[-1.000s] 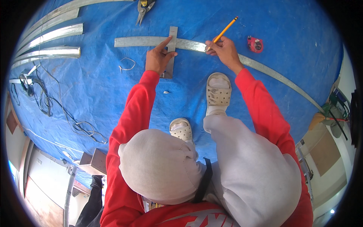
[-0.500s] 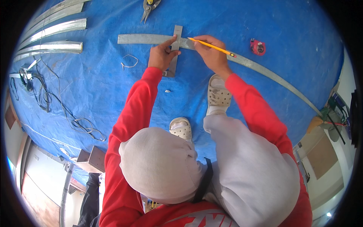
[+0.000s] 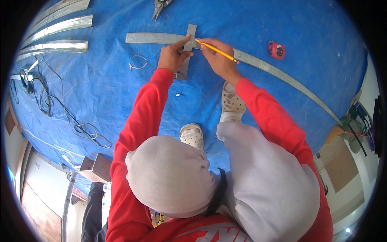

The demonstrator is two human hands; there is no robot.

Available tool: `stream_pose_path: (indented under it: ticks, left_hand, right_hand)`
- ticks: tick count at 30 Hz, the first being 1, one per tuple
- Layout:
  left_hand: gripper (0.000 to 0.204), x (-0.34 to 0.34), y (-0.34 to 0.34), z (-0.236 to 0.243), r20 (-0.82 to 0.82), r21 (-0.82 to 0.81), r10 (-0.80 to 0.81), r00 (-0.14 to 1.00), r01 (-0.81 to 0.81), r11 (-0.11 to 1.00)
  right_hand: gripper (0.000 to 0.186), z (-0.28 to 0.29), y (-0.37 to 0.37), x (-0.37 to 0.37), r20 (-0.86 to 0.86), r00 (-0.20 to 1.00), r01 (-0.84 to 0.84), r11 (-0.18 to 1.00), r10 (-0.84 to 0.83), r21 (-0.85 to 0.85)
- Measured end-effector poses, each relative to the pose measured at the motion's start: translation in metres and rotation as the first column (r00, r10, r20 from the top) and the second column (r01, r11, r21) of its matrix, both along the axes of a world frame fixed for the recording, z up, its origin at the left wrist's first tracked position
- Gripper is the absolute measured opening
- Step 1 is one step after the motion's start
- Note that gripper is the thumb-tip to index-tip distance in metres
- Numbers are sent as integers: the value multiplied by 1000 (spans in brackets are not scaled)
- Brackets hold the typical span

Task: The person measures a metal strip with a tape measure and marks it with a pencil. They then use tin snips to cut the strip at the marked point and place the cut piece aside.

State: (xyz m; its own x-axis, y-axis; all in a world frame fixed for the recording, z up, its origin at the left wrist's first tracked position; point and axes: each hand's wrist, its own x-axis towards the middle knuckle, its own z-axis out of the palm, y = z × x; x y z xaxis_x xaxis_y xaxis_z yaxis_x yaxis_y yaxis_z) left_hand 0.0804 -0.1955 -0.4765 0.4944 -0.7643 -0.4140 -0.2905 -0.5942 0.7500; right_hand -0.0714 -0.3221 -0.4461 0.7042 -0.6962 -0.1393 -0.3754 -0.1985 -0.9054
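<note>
A long metal strip (image 3: pixel 278 71) lies on the blue tarp, curving from the far middle to the right. Across it rests a metal square (image 3: pixel 192 30), its wider end towards me. My left hand (image 3: pixel 171 58) holds the square, index finger on the blade over the strip and thumb lower on the blade. In my right hand (image 3: pixel 221 63) is a yellow pencil (image 3: pixel 221 52), pinched near the tip. The pencil's point is at the strip, right beside the square's right edge; whether it touches cannot be made out.
Snips (image 3: pixel 158 9) lie at the far edge, a pink tape measure (image 3: pixel 276 50) to the right. A white loop of cord (image 3: pixel 139 62) is left of my left hand. Metal profiles (image 3: pixel 60 29) and a tangled cable (image 3: pixel 86 131) lie further left. A wooden box (image 3: pixel 98 168) stands near left.
My right hand has moved left with the pencil, bringing its tip up to the square's edge. The left hand remains on the square, which has shifted slightly away from me in view.
</note>
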Motion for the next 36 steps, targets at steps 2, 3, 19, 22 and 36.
stream_pose_path:
  ticks: [2, 3, 19, 22, 36]
  left_hand:
    - [70, 1, 0, 0, 5, -8, -4, 1000, 4, 1000]
    - [70, 1, 0, 0, 2, -8, -7, 1000, 7, 1000]
    - [70, 1, 1, -2, 40, -43, -26, 999, 28, 999]
    - [70, 1, 1, -4, 54, -44, -30, 998, 33, 998]
    - [69, 1, 2, -6, 33, -51, -22, 999, 24, 998]
  right_hand:
    - [20, 1, 0, 0, -16, 1000, -3, 1000, 3, -12]
    - [19, 1, 0, 0, -29, 1000, -5, 1000, 5, -14]
    - [19, -3, 4, -5, 35, 999, -3, 1000, 4, -18]
    - [18, -2, 5, -5, 46, 999, -5, 1000, 7, -28]
    - [19, -7, 3, -3, 36, 999, -10, 997, 13, -80]
